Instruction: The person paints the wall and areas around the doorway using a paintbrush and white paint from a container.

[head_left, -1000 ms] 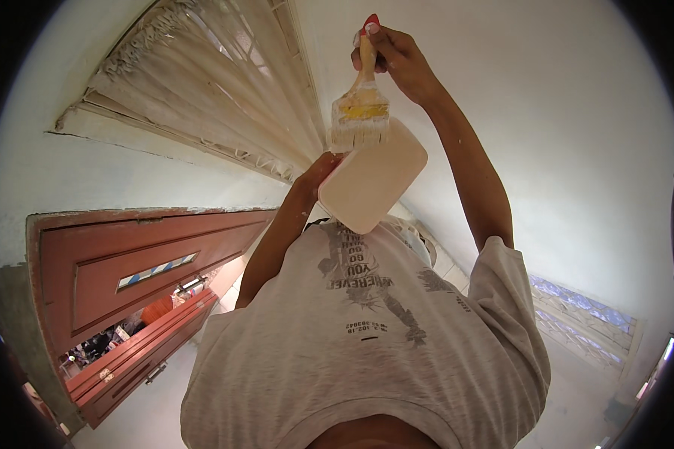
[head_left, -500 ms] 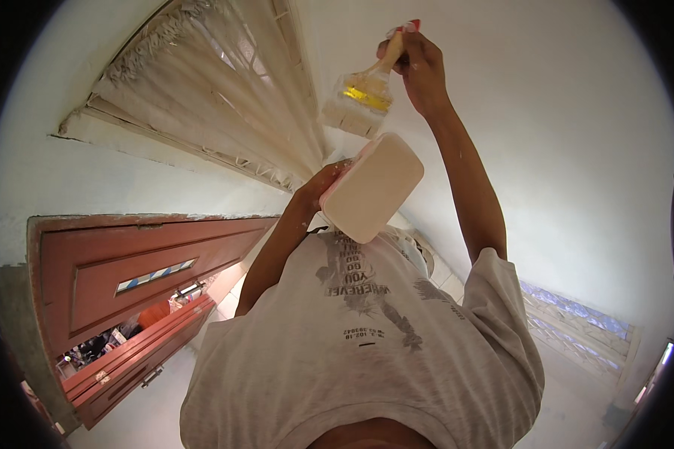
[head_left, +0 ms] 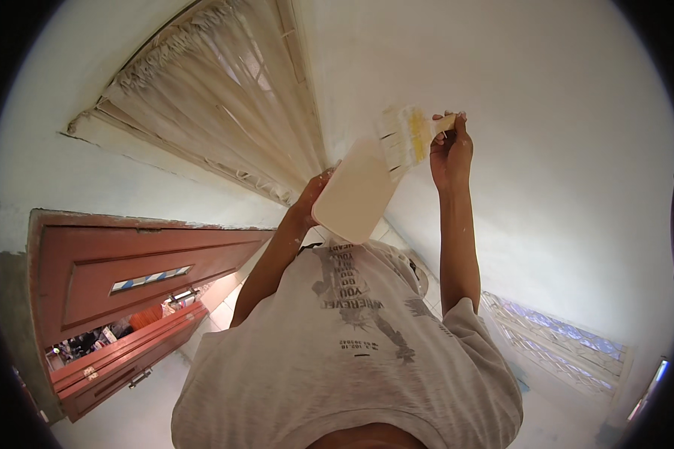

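My left hand [head_left: 314, 196] grips the side of a pale rectangular tub [head_left: 358, 196] with rounded corners. Its flat cream face shows; I cannot tell whether that is paint or the tub's own surface. My right hand [head_left: 452, 156] is closed around the wooden handle of a wide paintbrush [head_left: 418, 135] with a yellow band. The brush is blurred by motion, and its pale bristles point left, close by the tub's far right edge. Whether they touch the tub is unclear. Pale specks dot both hands.
A smooth white wall [head_left: 547, 165] rises ahead and to the right. At the far left, a gathered beige curtain [head_left: 210, 97] covers a window. A reddish-brown door [head_left: 150, 262] stands at the left, and a patterned vent panel [head_left: 562, 337] is at the lower right.
My right hand has come down and to the right with the paintbrush, whose bristles have swung from pointing down to pointing left. The tub has shifted slightly left.
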Motion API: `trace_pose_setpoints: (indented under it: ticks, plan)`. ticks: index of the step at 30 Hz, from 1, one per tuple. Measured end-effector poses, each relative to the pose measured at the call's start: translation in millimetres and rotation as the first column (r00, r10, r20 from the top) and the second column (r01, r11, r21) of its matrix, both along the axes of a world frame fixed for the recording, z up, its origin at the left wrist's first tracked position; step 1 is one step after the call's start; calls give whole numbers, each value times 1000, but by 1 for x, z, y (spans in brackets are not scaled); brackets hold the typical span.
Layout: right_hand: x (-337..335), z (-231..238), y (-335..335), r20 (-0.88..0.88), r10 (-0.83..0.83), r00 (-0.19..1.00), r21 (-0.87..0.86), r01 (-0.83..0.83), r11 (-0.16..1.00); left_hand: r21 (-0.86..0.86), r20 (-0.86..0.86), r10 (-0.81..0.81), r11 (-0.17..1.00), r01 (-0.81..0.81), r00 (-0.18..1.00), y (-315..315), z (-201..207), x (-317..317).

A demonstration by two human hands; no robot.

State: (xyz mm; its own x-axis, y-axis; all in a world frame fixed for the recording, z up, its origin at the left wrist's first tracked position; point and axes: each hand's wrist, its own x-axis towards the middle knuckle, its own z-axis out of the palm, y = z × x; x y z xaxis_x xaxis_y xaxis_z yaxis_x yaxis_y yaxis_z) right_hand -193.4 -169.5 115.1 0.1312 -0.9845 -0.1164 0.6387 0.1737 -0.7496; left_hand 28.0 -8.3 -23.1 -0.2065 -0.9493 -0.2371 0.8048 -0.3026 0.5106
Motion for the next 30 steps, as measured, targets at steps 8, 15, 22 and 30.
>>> trace_pose_setpoints:
  ticks: [8, 15, 22, 30]
  plan:
    - [12, 27, 3, -314, 155, 937, -239, -235, 942, -150, 154, -90, 982, 113, 984, -5, 24, -11]
    - [43, 33, -10, -401, 261, 878, -276, -388, 880, -46, -10, -211, 977, 210, 977, -3, 16, -13]
    - [53, 27, -22, -376, 206, 904, -303, -330, 894, 47, 275, -132, 991, 123, 952, 11, 33, -24]
    - [45, 16, -23, 35, 34, 999, -166, -28, 986, 215, 386, -14, 974, -75, 922, 23, 8, -22]
